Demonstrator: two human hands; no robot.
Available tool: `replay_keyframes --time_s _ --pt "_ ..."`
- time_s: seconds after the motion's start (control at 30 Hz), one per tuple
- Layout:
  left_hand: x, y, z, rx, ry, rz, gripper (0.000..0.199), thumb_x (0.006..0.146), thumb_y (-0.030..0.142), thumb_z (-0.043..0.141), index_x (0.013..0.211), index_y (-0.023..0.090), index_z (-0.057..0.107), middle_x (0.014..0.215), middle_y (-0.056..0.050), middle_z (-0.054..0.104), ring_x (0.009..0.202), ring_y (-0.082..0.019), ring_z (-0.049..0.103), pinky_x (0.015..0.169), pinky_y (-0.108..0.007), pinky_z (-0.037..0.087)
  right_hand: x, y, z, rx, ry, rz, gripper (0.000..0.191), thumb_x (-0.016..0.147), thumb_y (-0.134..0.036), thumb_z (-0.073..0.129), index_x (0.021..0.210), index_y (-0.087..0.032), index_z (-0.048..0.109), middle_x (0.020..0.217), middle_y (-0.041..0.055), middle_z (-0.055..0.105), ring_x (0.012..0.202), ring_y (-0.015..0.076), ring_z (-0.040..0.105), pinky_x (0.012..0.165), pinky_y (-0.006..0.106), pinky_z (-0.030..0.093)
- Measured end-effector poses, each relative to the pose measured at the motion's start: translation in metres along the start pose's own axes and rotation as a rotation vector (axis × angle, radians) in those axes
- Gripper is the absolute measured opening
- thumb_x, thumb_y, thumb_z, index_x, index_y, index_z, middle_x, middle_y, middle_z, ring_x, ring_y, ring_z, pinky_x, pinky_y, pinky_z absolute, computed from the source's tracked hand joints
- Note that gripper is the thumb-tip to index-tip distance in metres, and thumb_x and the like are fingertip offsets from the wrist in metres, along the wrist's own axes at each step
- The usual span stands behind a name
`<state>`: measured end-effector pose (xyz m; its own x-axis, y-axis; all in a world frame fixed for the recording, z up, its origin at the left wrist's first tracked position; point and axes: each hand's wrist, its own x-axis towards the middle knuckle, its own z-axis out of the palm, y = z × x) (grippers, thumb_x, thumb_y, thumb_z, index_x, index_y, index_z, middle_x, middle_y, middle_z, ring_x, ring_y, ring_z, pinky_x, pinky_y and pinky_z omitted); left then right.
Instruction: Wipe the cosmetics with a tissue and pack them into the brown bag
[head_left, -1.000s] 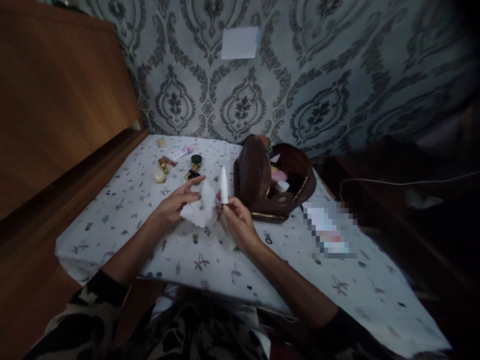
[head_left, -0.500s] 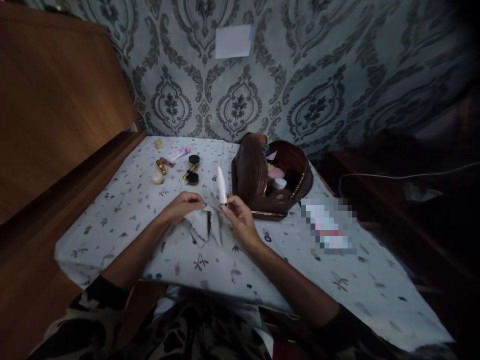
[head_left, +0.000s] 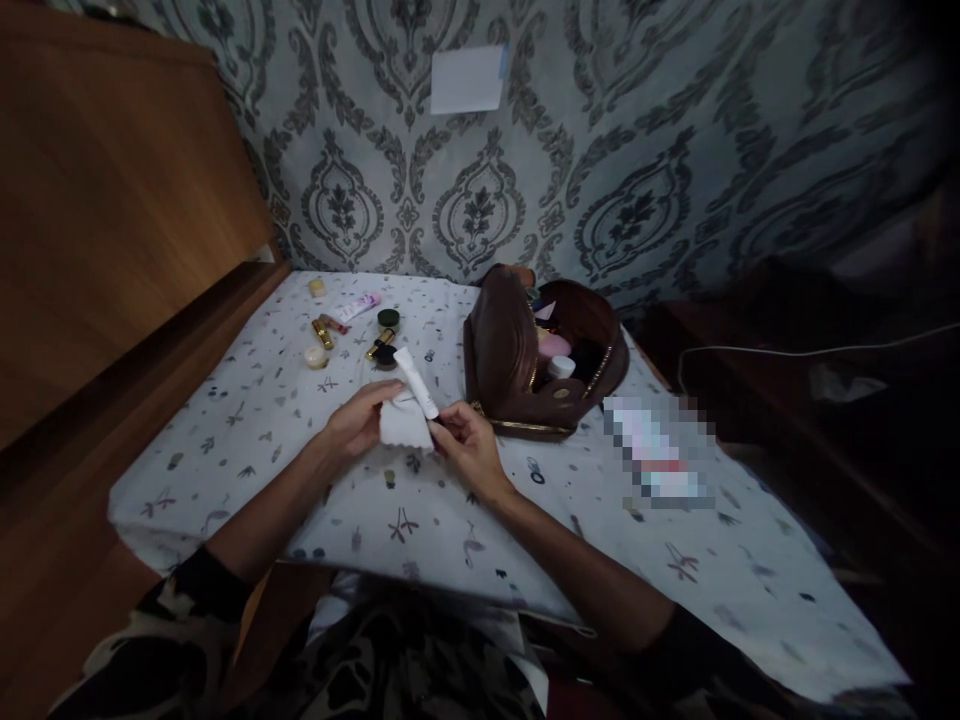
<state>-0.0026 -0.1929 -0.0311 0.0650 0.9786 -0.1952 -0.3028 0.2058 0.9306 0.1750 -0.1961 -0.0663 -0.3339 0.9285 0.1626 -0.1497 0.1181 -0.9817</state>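
My left hand grips a white cloth above the front half of the table. Between finger and thumb, my right hand holds the lower, dark end of a white tube. The tube leans up and to the left, its lower part against the cloth. Right behind my right hand stands an open brown bag with a pink item and a white-lidded jar inside.
At the back left lie a pink-and-white tube, a gold tube, a cream jar, a dark-lidded jar and other small items. A blurred-out flat object rests on the right of the patterned tablecloth.
The white tube has tipped left and come down against the cloth. The cloth, hanging loose before, is now bunched up in my left hand. My right hand has shifted slightly left.
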Motion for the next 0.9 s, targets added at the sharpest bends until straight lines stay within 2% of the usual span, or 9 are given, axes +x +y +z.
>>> replay_keyframes --time_s 0.1,0.17,0.27,0.37,0.47,0.53,0.7,0.83,0.9 --pt "-0.003 0.0 0.003 -0.221 -0.163 -0.041 0.024 0.067 0.022 0.075 0.088 0.013 0.068 0.086 -0.005 0.069 0.076 -0.015 0.065 0.069 -0.026 0.055 0.003 0.001 -0.004 -0.047 0.098 -0.023 0.032 0.073 -0.043 0.072 0.076 -0.022 0.048 0.067 -0.0046 0.057 0.051 0.0101 0.048 0.047 0.022 0.036" --pt "-0.003 -0.003 0.006 -0.223 -0.239 -0.027 0.032 0.062 0.016 0.08 0.092 0.011 0.068 0.089 -0.005 0.069 0.078 -0.015 0.066 0.067 -0.024 0.056 0.002 0.0 -0.005 -0.112 0.136 -0.071 0.027 0.073 -0.037 0.071 0.077 -0.022 0.05 0.069 -0.0039 0.057 0.056 0.0111 0.05 0.052 0.023 0.039" --pt "-0.001 -0.014 0.013 -0.129 -0.213 0.05 0.042 0.054 0.015 0.087 0.087 0.015 0.061 0.075 0.002 0.065 0.058 -0.01 0.061 0.05 -0.019 0.049 -0.003 -0.002 -0.004 -0.238 0.144 -0.161 0.019 0.076 -0.034 0.066 0.076 -0.021 0.052 0.067 -0.004 0.054 0.059 0.0122 0.048 0.056 0.024 0.039" --pt "-0.002 -0.022 0.018 -0.013 -0.206 0.043 0.047 0.053 0.025 0.09 0.084 0.017 0.056 0.061 0.007 0.059 0.041 -0.006 0.049 0.037 -0.016 0.034 -0.008 0.0 -0.002 -0.347 0.099 -0.211 0.011 0.077 -0.029 0.064 0.075 -0.021 0.056 0.066 -0.0029 0.053 0.063 0.0143 0.048 0.06 0.025 0.039" --pt "-0.004 -0.023 0.019 0.085 -0.226 -0.012 0.044 0.057 0.035 0.088 0.082 0.015 0.058 0.057 0.006 0.056 0.037 -0.004 0.041 0.033 -0.017 0.021 -0.011 0.002 -0.001 -0.367 0.057 -0.234 0.004 0.075 -0.022 0.062 0.076 -0.022 0.058 0.073 -0.0003 0.058 0.069 0.0172 0.051 0.068 0.029 0.043" --pt "-0.003 -0.021 0.018 0.079 -0.173 -0.01 0.042 0.058 0.039 0.087 0.075 0.014 0.058 0.052 0.007 0.051 0.036 -0.002 0.036 0.033 -0.017 0.017 -0.011 0.001 0.0 -0.328 0.041 -0.216 0.005 0.075 -0.021 0.061 0.08 -0.022 0.059 0.076 0.0007 0.06 0.071 0.0181 0.053 0.07 0.03 0.045" --pt "0.003 -0.01 0.011 -0.074 0.045 0.069 0.048 0.054 0.044 0.086 0.065 0.017 0.048 0.047 0.012 0.039 0.035 0.001 0.026 0.035 -0.015 0.01 -0.009 -0.005 0.003 -0.132 -0.058 -0.001 0.015 0.077 -0.031 0.064 0.074 -0.022 0.052 0.059 -0.0047 0.052 0.054 0.0129 0.049 0.052 0.024 0.039" --pt "0.002 -0.001 0.007 -0.1 0.055 0.087 0.051 0.055 0.049 0.084 0.071 0.017 0.048 0.051 0.012 0.04 0.038 0.001 0.028 0.036 -0.013 0.012 -0.006 -0.008 0.004 0.244 -0.158 0.286 0.03 0.073 -0.043 0.071 0.077 -0.022 0.051 0.054 -0.0054 0.054 0.042 0.009 0.044 0.042 0.021 0.029" --pt "0.0 -0.001 0.008 -0.084 0.02 0.059 0.051 0.051 0.047 0.086 0.072 0.016 0.051 0.052 0.01 0.044 0.039 0.0 0.031 0.036 -0.013 0.013 -0.004 -0.006 0.004 0.425 -0.162 0.402 0.035 0.066 -0.042 0.077 0.074 -0.021 0.05 0.058 -0.0038 0.056 0.042 0.0073 0.042 0.039 0.019 0.024"
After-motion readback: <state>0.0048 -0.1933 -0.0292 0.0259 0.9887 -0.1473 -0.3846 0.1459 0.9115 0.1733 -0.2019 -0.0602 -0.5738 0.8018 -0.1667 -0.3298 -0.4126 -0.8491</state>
